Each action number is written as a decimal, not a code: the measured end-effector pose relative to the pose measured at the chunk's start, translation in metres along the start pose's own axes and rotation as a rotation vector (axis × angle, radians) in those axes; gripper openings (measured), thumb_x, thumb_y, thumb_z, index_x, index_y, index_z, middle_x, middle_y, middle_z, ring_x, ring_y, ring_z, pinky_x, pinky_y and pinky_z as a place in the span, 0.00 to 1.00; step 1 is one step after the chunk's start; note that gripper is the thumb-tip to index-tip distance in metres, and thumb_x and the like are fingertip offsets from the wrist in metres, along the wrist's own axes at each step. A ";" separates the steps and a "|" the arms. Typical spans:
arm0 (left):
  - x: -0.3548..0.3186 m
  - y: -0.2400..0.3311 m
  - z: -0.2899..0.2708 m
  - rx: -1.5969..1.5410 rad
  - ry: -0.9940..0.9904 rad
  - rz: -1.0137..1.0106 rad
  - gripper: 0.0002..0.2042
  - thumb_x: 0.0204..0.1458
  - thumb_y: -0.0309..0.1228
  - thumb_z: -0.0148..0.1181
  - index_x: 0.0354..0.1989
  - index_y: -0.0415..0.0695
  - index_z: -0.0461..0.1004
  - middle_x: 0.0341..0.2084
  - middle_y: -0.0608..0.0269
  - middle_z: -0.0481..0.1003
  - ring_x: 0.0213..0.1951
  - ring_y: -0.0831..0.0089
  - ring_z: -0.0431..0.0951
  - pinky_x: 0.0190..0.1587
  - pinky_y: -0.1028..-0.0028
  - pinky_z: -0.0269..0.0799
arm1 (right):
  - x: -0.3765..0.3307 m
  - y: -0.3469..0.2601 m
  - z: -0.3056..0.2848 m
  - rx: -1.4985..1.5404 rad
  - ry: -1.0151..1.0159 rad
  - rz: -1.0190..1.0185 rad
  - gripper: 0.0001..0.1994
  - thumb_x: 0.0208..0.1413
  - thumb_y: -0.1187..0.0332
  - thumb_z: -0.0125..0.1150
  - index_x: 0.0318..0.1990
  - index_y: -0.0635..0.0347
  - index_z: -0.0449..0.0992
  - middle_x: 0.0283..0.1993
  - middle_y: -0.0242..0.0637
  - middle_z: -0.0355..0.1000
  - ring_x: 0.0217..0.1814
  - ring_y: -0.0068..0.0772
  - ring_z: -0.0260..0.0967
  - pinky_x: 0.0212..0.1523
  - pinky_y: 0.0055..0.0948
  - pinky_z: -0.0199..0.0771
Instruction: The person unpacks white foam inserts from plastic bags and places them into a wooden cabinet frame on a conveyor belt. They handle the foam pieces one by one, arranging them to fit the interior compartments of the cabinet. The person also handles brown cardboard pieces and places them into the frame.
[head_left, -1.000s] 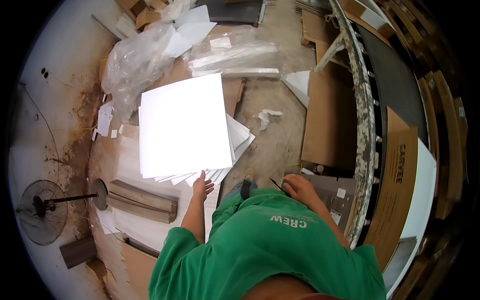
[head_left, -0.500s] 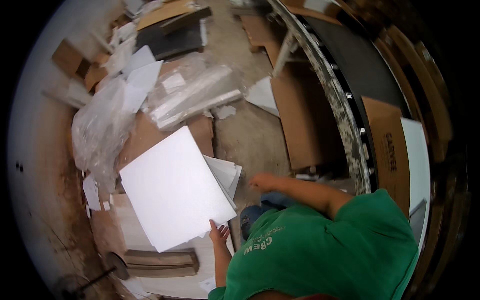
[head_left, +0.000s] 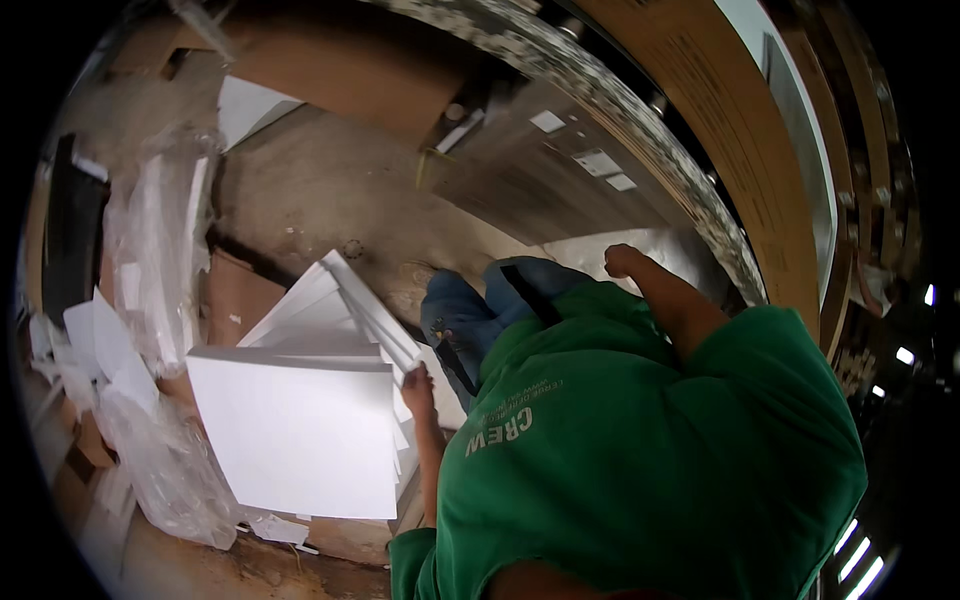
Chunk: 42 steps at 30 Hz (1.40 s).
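My left hand point(head_left: 420, 392) is closed on the right edge of a white foam sheet point(head_left: 362, 312) in a loose, fanned stack. The top white sheet point(head_left: 295, 435) lies flat in front of it, with several more sheets showing at angles beneath and behind. My right hand point(head_left: 622, 262) hangs off to the right, fingers curled in, with nothing visible in it. It is nearest to a grey wood-grain panel point(head_left: 560, 165) and some clear plastic wrap.
A conveyor edge with peeling paint point(head_left: 600, 85) curves along the right, carrying a long cardboard box point(head_left: 720, 130). Crumpled clear plastic point(head_left: 155, 450) and cardboard scraps litter the left. Brown cardboard point(head_left: 330, 60) lies at the back on the concrete floor point(head_left: 310, 185).
My view has turned to the right, bringing the grey panel into sight. My left hand has moved from the top sheet's near corner to an edge of the fanned sheets.
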<state>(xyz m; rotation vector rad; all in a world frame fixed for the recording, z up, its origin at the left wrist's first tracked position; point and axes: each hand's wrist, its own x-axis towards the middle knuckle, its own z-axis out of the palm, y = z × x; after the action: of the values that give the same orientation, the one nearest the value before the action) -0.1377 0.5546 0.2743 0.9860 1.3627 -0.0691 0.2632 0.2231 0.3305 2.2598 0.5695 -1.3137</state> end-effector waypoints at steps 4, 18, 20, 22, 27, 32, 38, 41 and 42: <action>-0.009 0.030 0.046 0.018 0.001 0.068 0.14 0.50 0.39 0.56 0.33 0.38 0.70 0.24 0.64 0.72 0.27 0.77 0.72 0.28 0.79 0.67 | 0.008 0.051 0.096 0.082 0.071 -0.266 0.09 0.40 0.66 0.50 0.23 0.60 0.75 0.30 0.48 0.71 0.34 0.51 0.69 0.36 0.43 0.69; -0.212 -0.177 0.298 0.288 -0.282 0.202 0.10 0.51 0.31 0.57 0.38 0.38 0.71 0.27 0.65 0.73 0.31 0.79 0.72 0.37 0.79 0.69 | 0.045 0.267 0.300 0.445 0.156 -0.122 0.10 0.45 0.65 0.50 0.29 0.60 0.75 0.34 0.48 0.72 0.38 0.50 0.69 0.40 0.42 0.69; -0.242 -0.164 0.323 0.226 -0.252 0.143 0.10 0.51 0.31 0.57 0.37 0.38 0.72 0.27 0.65 0.74 0.32 0.79 0.72 0.37 0.79 0.68 | 0.037 0.291 0.310 0.449 0.142 -0.045 0.09 0.44 0.66 0.51 0.30 0.59 0.75 0.34 0.47 0.72 0.38 0.49 0.69 0.40 0.41 0.69; -0.249 -0.177 0.337 0.177 -0.247 0.111 0.11 0.51 0.32 0.57 0.38 0.37 0.72 0.29 0.64 0.75 0.33 0.78 0.73 0.38 0.79 0.67 | 0.030 0.300 0.333 0.488 0.181 -0.014 0.08 0.44 0.67 0.52 0.29 0.58 0.75 0.34 0.46 0.72 0.38 0.48 0.70 0.40 0.41 0.69; -0.240 -0.253 0.338 0.438 -0.193 0.111 0.11 0.52 0.30 0.54 0.39 0.35 0.71 0.34 0.56 0.75 0.38 0.74 0.74 0.42 0.77 0.67 | 0.024 0.313 0.462 0.589 0.123 -0.150 0.06 0.46 0.69 0.49 0.26 0.57 0.72 0.30 0.46 0.69 0.34 0.49 0.67 0.37 0.41 0.67; -0.225 -0.295 0.379 0.401 -0.269 0.215 0.10 0.52 0.30 0.55 0.37 0.35 0.71 0.30 0.60 0.74 0.34 0.78 0.73 0.38 0.80 0.66 | 0.001 0.353 0.553 0.507 -0.032 0.001 0.08 0.47 0.65 0.50 0.26 0.56 0.74 0.34 0.45 0.71 0.39 0.47 0.68 0.39 0.40 0.67; -0.228 -0.381 0.419 0.272 -0.254 0.140 0.10 0.52 0.32 0.56 0.37 0.37 0.71 0.25 0.68 0.72 0.28 0.83 0.68 0.33 0.82 0.64 | 0.058 0.453 0.596 0.327 0.167 -0.022 0.09 0.47 0.64 0.51 0.26 0.57 0.74 0.34 0.45 0.71 0.40 0.47 0.68 0.41 0.40 0.67; -0.238 -0.423 0.444 0.265 -0.240 0.033 0.11 0.51 0.32 0.57 0.37 0.37 0.72 0.26 0.68 0.72 0.29 0.83 0.68 0.33 0.82 0.64 | 0.100 0.486 0.555 0.272 0.086 0.080 0.12 0.48 0.61 0.50 0.36 0.57 0.74 0.41 0.45 0.70 0.45 0.46 0.67 0.47 0.39 0.66; -0.236 -0.437 0.453 0.259 -0.219 0.023 0.11 0.51 0.32 0.57 0.36 0.37 0.72 0.26 0.68 0.72 0.29 0.83 0.68 0.33 0.82 0.64 | 0.112 0.490 0.533 0.303 0.041 0.131 0.14 0.49 0.61 0.49 0.40 0.56 0.74 0.45 0.45 0.70 0.48 0.46 0.66 0.50 0.39 0.65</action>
<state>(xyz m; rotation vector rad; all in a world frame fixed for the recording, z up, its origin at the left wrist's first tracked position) -0.0979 -0.1102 0.1825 1.1739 1.1592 -0.3335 0.2223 -0.4671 0.0883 2.5223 0.2429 -1.3665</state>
